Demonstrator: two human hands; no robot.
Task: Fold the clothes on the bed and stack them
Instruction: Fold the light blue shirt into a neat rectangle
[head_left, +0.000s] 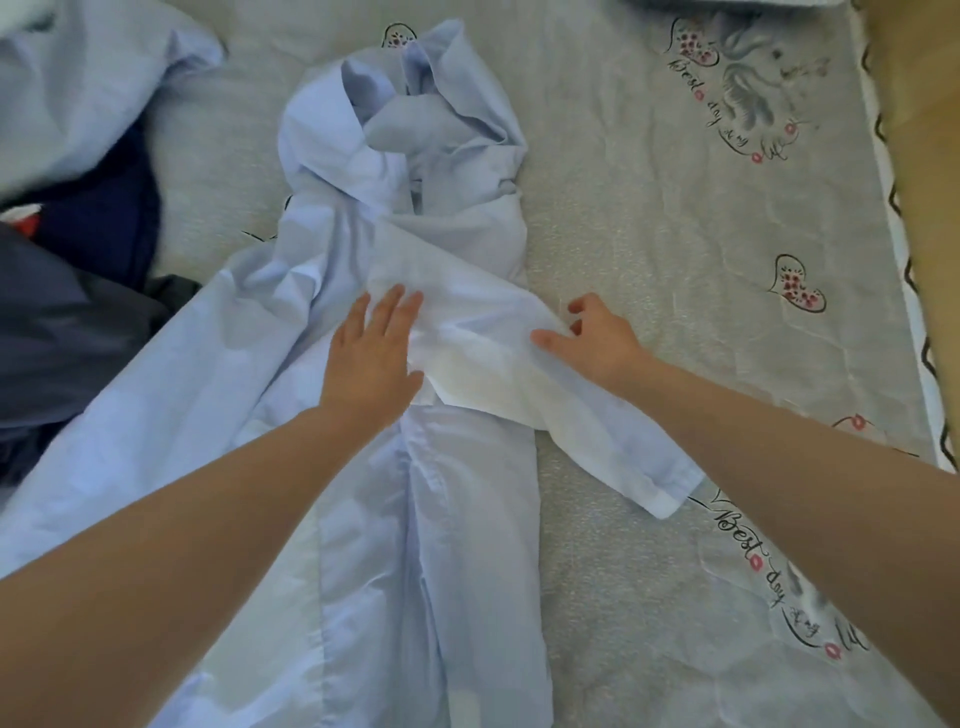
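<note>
A light blue shirt (395, 223) lies lengthwise on the bed (675, 249), its collar end bunched at the far side. One sleeve (519, 374) is folded across the shirt's body and its cuff points toward the near right. My left hand (371, 353) rests flat on the shirt where the sleeve crosses it, fingers straight. My right hand (592, 338) is at the sleeve's right edge, with the thumb on the cloth and the fingers curled at its fold.
A heap of other clothes lies at the left: a light blue garment (88, 67) at the far left corner, dark navy cloth (104, 208) and grey cloth (57, 332) below it. The bed's right edge (904, 291) has a wavy black trim.
</note>
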